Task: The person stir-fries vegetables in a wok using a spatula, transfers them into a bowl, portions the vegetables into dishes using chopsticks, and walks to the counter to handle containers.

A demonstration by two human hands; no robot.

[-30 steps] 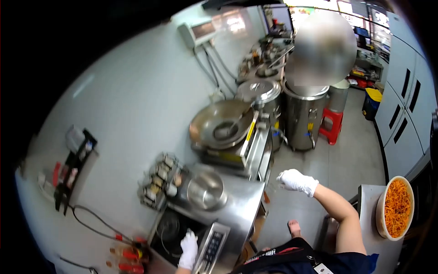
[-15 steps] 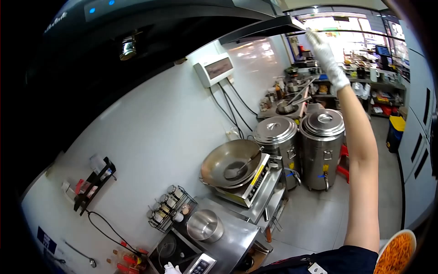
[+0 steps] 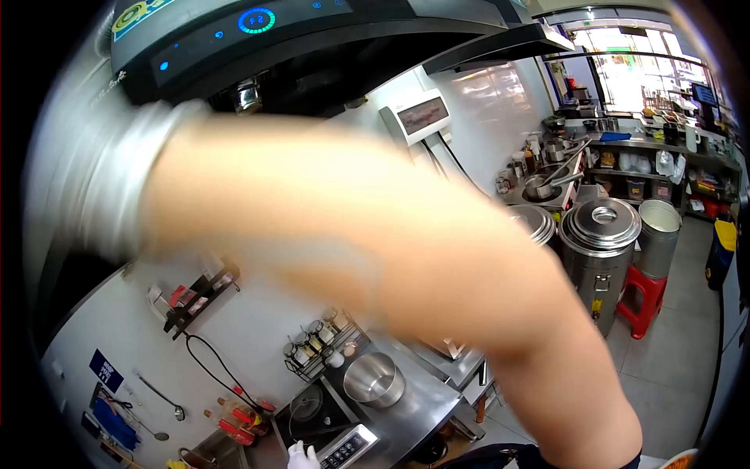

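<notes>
My right arm stretches across the view from the lower right to the upper left. At its end, my right hand [image 3: 86, 184] in a pale glove is smeared by motion, and its fingers do not show. It is by the left end of the dark range hood [image 3: 328, 39], whose panel has a lit blue ring. At the bottom edge, my left hand [image 3: 302, 455] in a white glove shows in part, fingers apart and holding nothing visible. Beside it are the cooktop's button panel [image 3: 349, 449] and the black cooktop [image 3: 312, 426].
A steel pot [image 3: 375, 381] stands on the steel counter [image 3: 418, 399]. Behind it is a spice rack [image 3: 320, 341]. Lidded steel barrels [image 3: 601, 227] and a red stool [image 3: 644, 301] stand right. Bottles [image 3: 234, 422] are at lower left. My forearm hides the middle.
My right arm has swung from the upper right across to the upper left. The view has shifted, and the hood's panel now shows a lit ring. My left hand stays low by the cooktop.
</notes>
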